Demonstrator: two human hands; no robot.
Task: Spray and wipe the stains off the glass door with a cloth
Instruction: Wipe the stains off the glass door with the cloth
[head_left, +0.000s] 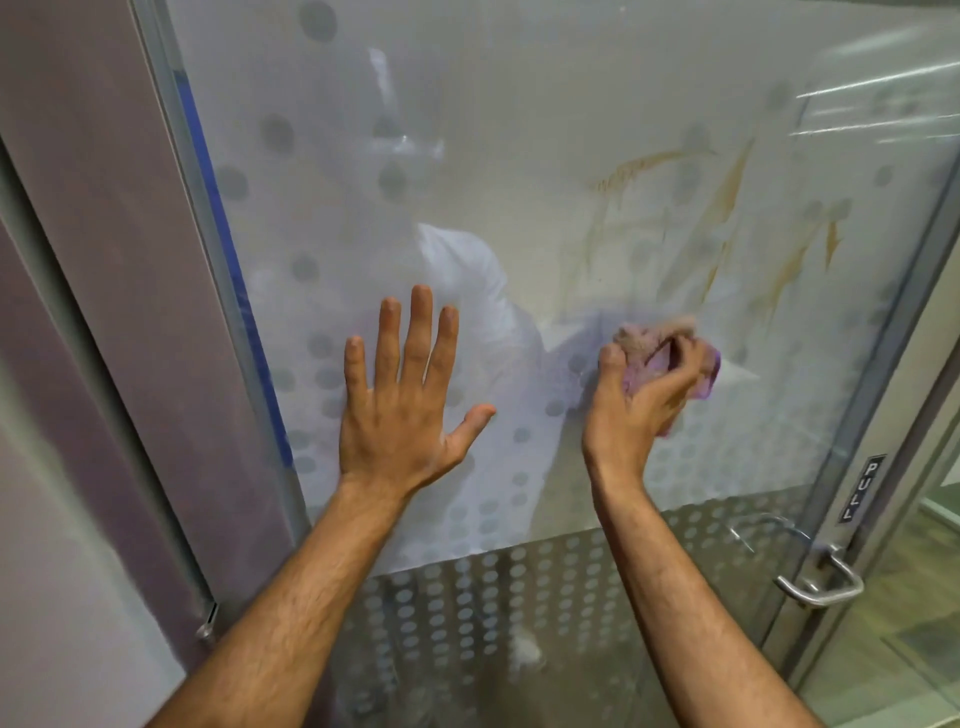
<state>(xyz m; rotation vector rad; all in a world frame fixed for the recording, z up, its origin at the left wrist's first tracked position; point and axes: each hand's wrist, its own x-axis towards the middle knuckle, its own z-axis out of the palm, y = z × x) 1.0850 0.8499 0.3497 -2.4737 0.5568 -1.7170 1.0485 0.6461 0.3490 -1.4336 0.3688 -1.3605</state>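
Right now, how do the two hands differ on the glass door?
The left hand is open, fingers spread, flat on the glass door; the right hand is curled around a bunched purple cloth. The left holds nothing and sits on clean glass; the right is just below the brown stains. Both are at similar height.

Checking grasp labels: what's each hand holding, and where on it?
Right hand grips a bunched purple cloth, fingers wrapped around the wad, pressing it to the glass door. Left hand holds nothing; it lies open and flat on the glass.

Frosted, dotted glass door (519, 156) with brown smears; brushed metal handle (823, 582); nubby, soft purple cloth (649, 358).
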